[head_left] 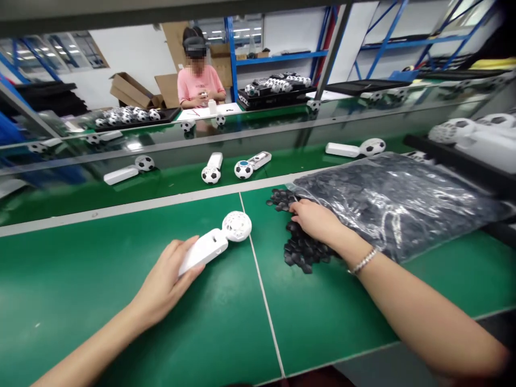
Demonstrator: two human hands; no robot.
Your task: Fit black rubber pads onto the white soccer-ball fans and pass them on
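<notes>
The room runs back to a white wall point(124, 45) and blue shelving point(282, 56), where a person in a pink top point(201, 80) sits at a white-covered spot with both hands around a small object. In front, a green tabletop point(100, 258) fills the near space, crossed by a thin pale seam point(262, 285). Beyond its pale far edge runs a green strip point(173, 199), carrying four spaced-out units with football-patterned heads. A clear plastic bag point(395, 199) of dark pieces sprawls over the right side, near a black tray point(463, 166) of more white units.

The left hand point(169, 277) grasps a white handheld unit point(207, 247) by its handle, thumb along the near side and fingers along the far side. The handle's rear end is hidden in the palm; the round openwork head projects past the fingertips, reaching the seam. The right hand point(314, 217), a beaded bracelet point(363, 262) at its wrist, has its fingertips bunched at a loose heap of black pieces point(304, 250) beside the bag; whether they pinch one, I cannot tell.
</notes>
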